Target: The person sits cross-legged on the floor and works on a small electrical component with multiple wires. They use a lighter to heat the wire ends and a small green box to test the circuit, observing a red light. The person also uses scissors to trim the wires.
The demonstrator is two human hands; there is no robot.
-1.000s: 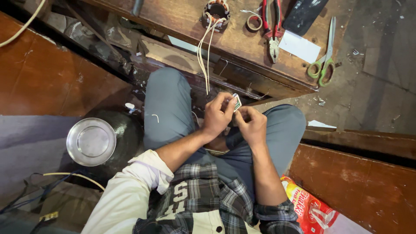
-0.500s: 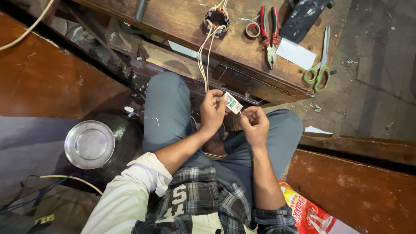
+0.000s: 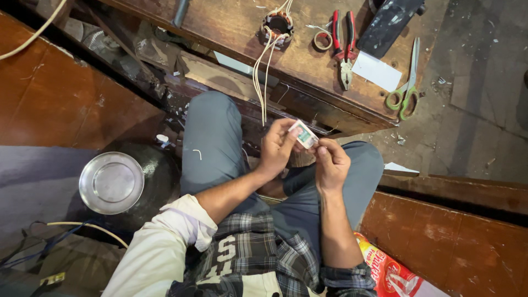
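Note:
I sit with my knees up in front of a low wooden bench (image 3: 231, 33). My left hand (image 3: 276, 149) holds a small white box with a green patch (image 3: 303, 134) at chest height above my lap. My right hand (image 3: 330, 163) pinches at the lower right end of that same box, fingers curled. On the bench beyond my hands stands a wound copper coil (image 3: 276, 26) with pale wires (image 3: 262, 71) hanging down over the bench edge toward my left knee.
The bench also carries red-handled pliers (image 3: 344, 47), a tape ring (image 3: 322, 40), a white card (image 3: 377, 71), green-handled scissors (image 3: 407, 88) and a dark case (image 3: 390, 22). A round steel lid (image 3: 111, 182) sits on a dark pot at my left. A red packet (image 3: 393, 275) lies by my right hip.
Both hands have risen slightly with the small box, which has turned so its white and green face shows more. The bench items have not moved.

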